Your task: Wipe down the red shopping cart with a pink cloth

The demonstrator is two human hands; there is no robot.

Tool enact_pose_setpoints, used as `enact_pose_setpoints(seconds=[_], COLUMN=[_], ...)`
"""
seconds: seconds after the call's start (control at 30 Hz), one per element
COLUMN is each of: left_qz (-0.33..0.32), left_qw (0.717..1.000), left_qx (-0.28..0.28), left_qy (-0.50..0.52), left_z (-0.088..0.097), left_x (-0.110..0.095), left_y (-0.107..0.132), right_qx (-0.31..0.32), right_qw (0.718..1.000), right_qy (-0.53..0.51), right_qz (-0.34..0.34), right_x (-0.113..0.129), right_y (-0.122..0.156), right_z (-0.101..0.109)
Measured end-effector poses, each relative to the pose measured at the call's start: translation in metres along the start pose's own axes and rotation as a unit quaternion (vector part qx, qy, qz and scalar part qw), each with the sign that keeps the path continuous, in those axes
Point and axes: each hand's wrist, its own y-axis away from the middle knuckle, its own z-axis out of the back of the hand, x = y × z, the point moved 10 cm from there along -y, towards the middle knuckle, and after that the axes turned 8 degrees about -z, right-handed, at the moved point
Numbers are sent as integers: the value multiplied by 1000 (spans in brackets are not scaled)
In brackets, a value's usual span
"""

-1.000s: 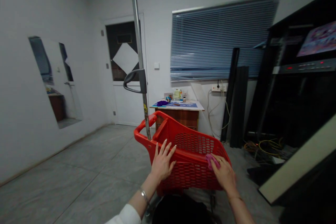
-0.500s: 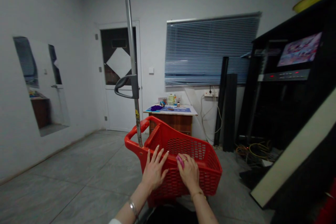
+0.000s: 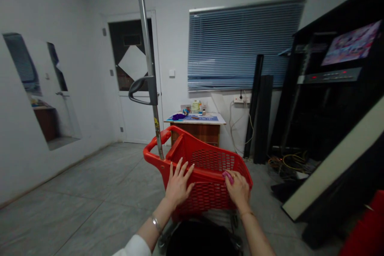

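Note:
A small red shopping cart [image 3: 207, 204] with perforated basket sides stands in front of me. My left hand [image 3: 179, 184] lies with fingers spread on the near side of the basket, just below its rim and close to the pole. My right hand [image 3: 239, 189] is closed around a pink cloth [image 3: 228, 177], which it presses on the near rim towards the right end. A metal pole [image 3: 150, 60] with a grey handle [image 3: 152, 90] rises from the cart's left end. Part of the cloth is hidden under the fingers.
Behind the cart is a small wooden desk [image 3: 198, 133] with a purple item [image 3: 179, 117] and several bottles on top. A black rack [image 3: 288, 112] with a screen [image 3: 351, 44] stands at right, near cables [image 3: 288, 162] on the floor. A pale leaning panel [image 3: 327, 168] is at right.
My right hand has slid to the right along the basket rim with the pink cloth. My left hand stays at nearly the same place on the cart. The view has tilted slightly downward.

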Motion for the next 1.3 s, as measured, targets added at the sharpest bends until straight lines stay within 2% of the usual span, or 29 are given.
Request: enact_pose_setpoints(seconds=[0.17, 0.27, 0.33, 0.43, 0.57, 0.63, 0.7, 0.77, 0.83, 0.97, 1.07, 1.17, 1.3], left_qz=[-1, -2, -4, -4, 3, 8, 12, 12, 11, 12, 13, 18, 27], left_qw=[1000, 1000, 1000, 1000, 1000, 1000, 1000, 1000, 1000, 1000, 1000, 1000, 1000], left_qx=[-1, -7, -8, -6, -1, 0, -5, -10, -11, -9, -8, -4, -4], left_qy=[-4, -7, -8, -6, 2, 8, 10, 12, 13, 12, 9, 7, 11], left_z=[-1, 1, 1, 1, -1, -1, 0, 1, 1, 0, -1, -2, -2], left_x=[0, 1, 1, 2, 2, 2, 2, 1, 0, 1, 2, 3, 3], left_y=[-1, -1, -1, 0, 0, -1, -1, -2, -3, -3, -2, -2, -1], right_qx=[2, 15, 38, 64, 40, 26, 3, -27, -40, -8, 11, 35, 51], right_qw=[998, 998, 997, 996, 999, 1000, 1000, 999, 999, 998, 997, 996, 997], right_qy=[-13, -8, -7, -7, -8, -2, 15, 32, 36, 9, -6, 0, 16], right_qz=[61, 67, 68, 60, 19, 7, 0, -9, -2, 59, 75, 80, 58], right_x=[80, 101, 94, 57, -4, -19, -19, -6, 19, 87, 113, 103, 41], right_y=[16, 17, 14, 5, -6, -7, -5, -1, 4, 14, 17, 14, 0], right_z=[-21, -26, -25, -18, -1, 4, 6, 7, 1, -23, -30, -27, -13])
